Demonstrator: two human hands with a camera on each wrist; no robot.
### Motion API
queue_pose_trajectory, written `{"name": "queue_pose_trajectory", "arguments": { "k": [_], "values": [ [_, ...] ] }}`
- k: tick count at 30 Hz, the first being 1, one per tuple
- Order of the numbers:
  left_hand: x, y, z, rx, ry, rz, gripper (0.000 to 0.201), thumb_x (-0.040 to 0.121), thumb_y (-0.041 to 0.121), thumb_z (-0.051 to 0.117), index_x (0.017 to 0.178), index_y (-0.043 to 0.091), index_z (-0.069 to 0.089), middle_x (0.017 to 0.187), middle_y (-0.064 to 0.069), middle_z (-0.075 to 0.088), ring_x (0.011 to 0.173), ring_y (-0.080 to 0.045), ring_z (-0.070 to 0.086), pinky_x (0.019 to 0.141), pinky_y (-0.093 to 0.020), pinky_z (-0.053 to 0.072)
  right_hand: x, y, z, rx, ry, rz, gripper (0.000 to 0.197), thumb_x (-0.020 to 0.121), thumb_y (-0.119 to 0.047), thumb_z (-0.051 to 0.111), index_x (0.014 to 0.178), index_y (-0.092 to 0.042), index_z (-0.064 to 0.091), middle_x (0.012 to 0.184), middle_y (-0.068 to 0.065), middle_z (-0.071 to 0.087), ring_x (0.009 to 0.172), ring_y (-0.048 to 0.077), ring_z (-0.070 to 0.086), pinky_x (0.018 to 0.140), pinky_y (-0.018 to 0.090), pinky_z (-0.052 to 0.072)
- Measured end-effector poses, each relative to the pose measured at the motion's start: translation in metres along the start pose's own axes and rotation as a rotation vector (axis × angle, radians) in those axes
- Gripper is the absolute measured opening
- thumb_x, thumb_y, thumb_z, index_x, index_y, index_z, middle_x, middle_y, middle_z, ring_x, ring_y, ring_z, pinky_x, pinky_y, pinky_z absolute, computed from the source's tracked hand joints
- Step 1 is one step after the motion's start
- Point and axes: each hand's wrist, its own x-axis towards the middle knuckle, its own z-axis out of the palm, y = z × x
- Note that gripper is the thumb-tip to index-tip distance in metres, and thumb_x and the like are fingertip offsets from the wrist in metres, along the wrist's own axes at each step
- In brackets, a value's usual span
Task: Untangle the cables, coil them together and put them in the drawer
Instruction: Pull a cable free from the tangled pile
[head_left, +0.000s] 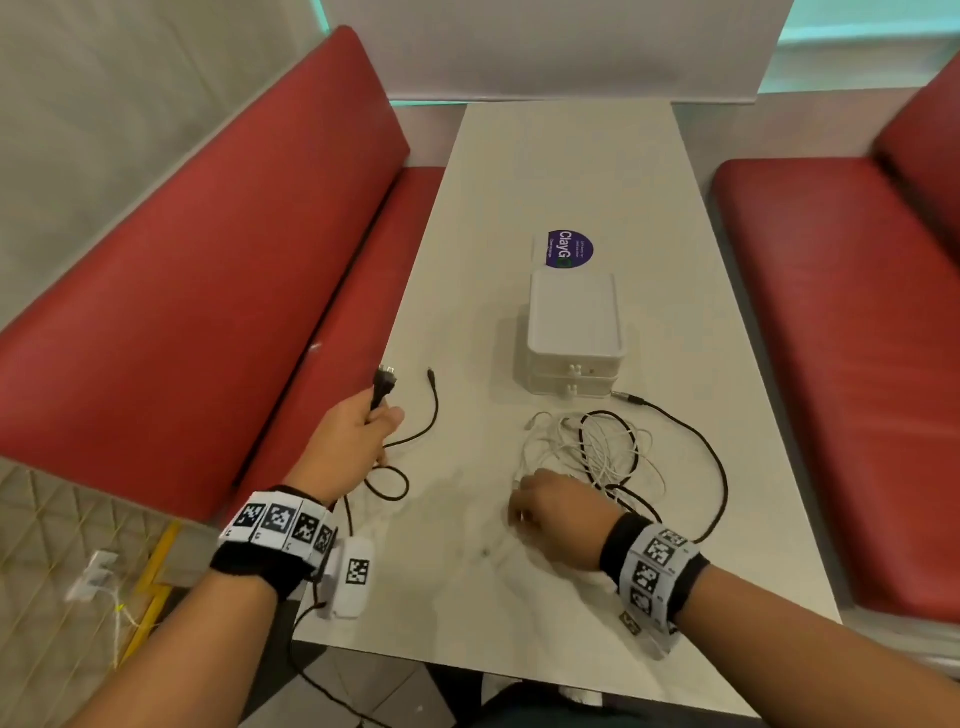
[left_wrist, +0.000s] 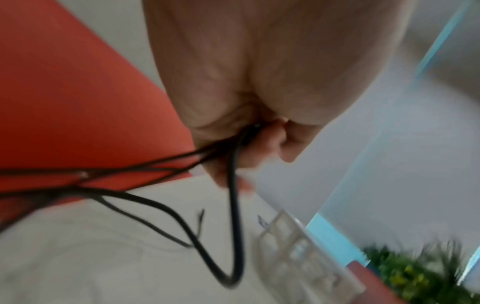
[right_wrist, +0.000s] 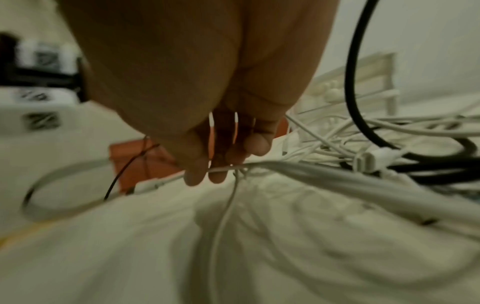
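My left hand (head_left: 374, 415) is raised near the table's left edge and grips a thin black cable (head_left: 415, 436) just below its plug (head_left: 384, 382). The left wrist view shows my left hand (left_wrist: 259, 139) closed round several strands of that black cable (left_wrist: 235, 216). A tangle of white cables (head_left: 587, 452) lies in front of the white two-drawer box (head_left: 571, 332), both drawers shut. A thicker black cable (head_left: 719, 467) loops through and round the tangle. My right hand (head_left: 524, 501) rests at the tangle's near edge. Close up, my right hand (right_wrist: 215, 170) pinches a white cable (right_wrist: 259, 164).
The white table (head_left: 467, 597) stands between red benches on the left (head_left: 208, 260) and right (head_left: 831, 338). A purple sticker (head_left: 570, 249) lies behind the drawer box. A white plug and cord (head_left: 93, 571) lie on the floor at the left.
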Motion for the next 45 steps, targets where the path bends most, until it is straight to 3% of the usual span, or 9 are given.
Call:
{"name": "queue_pose_trajectory", "arguments": {
  "k": [7,12,17,23,31,35,38,41,45],
  "values": [
    [-0.006,0.042,0.05,-0.576,-0.138,-0.1,0.019,0.093,0.028,0.044,0.083,0.014,0.051,0.062,0.006,0.033,0.049,-0.008,0.027,0.051,-0.027,0.03,-0.002,0.001,-0.08,0.776,0.629,0.403,0.007,0.082,-0.018,0.083,0.082,-0.021,0.076,0.076,-0.004,0.075,0.066,0.002,0.066,0.069,0.016,0.053],
    [-0.008,0.06,0.091,-0.587,-0.032,-0.029,0.03,0.11,0.009,0.032,0.09,0.008,0.055,0.067,-0.001,0.049,0.058,-0.012,0.05,0.068,-0.032,0.055,-0.005,-0.009,-0.098,1.062,0.668,0.337,0.014,0.078,-0.013,0.087,0.083,-0.01,0.073,0.072,0.013,0.074,0.062,0.024,0.069,0.072,0.041,0.061],
    [-0.008,0.07,0.113,-0.591,-0.032,-0.055,0.03,0.11,0.011,0.034,0.102,0.003,0.061,0.109,-0.015,0.075,0.101,-0.027,0.074,0.088,-0.036,0.059,-0.003,-0.021,-0.089,1.095,0.648,0.324,0.016,0.076,-0.008,0.087,0.086,-0.006,0.074,0.081,0.008,0.078,0.07,0.027,0.073,0.073,0.04,0.063],
    [-0.013,0.07,0.127,-0.696,-0.094,-0.083,0.02,0.109,0.015,0.041,0.114,0.008,0.059,0.111,-0.016,0.074,0.104,-0.028,0.072,0.09,-0.042,0.056,-0.004,-0.025,-0.081,1.146,0.679,0.345,0.015,0.074,-0.003,0.087,0.085,-0.003,0.076,0.084,0.014,0.077,0.066,0.021,0.069,0.067,0.03,0.061],
    [-0.018,0.08,0.114,-0.768,-0.19,-0.131,0.034,0.11,0.01,0.036,0.102,0.008,0.069,0.109,-0.015,0.074,0.113,-0.029,0.069,0.099,-0.036,0.054,-0.008,-0.027,-0.074,1.018,0.645,0.257,0.02,0.084,-0.002,0.078,0.098,-0.001,0.063,0.1,0.002,0.077,0.076,0.02,0.07,0.07,0.027,0.059],
    [-0.013,0.088,0.105,-0.558,-0.116,0.022,0.041,0.111,0.012,0.033,0.1,0.014,0.072,0.107,-0.008,0.078,0.106,-0.024,0.074,0.098,-0.041,0.056,-0.005,-0.025,-0.072,0.944,0.428,0.161,0.029,0.088,-0.006,0.059,0.11,-0.023,0.052,0.093,-0.011,0.063,0.07,0.014,0.054,0.068,0.035,0.051],
    [-0.01,0.088,0.098,-0.422,-0.016,0.096,0.029,0.11,0.015,0.036,0.098,0.015,0.062,0.079,-0.006,0.072,0.092,-0.03,0.074,0.089,-0.047,0.06,-0.009,-0.02,-0.078,0.726,0.273,0.136,0.044,0.094,-0.009,0.058,0.117,-0.046,0.051,0.079,-0.004,0.054,0.066,0.012,0.05,0.072,0.036,0.052],
    [-0.011,0.095,0.087,-0.423,0.052,0.189,0.028,0.111,0.015,0.029,0.098,0.013,0.054,0.057,0.004,0.05,0.072,-0.031,0.072,0.084,-0.044,0.061,-0.011,-0.013,-0.07,0.378,0.118,0.175,0.011,0.097,-0.025,0.057,0.106,-0.03,0.06,0.072,-0.007,0.062,0.067,0.013,0.059,0.072,0.034,0.052],
    [-0.003,0.1,0.064,-0.371,0.032,0.181,0.024,0.11,0.02,0.034,0.096,0.018,0.054,0.056,0.011,0.039,0.047,-0.012,0.038,0.051,-0.033,0.045,-0.016,0.001,-0.052,0.296,0.004,0.295,0.023,0.1,-0.029,0.051,0.085,-0.02,0.067,0.077,-0.008,0.07,0.087,0.014,0.062,0.089,0.046,0.05]
  ]
}}
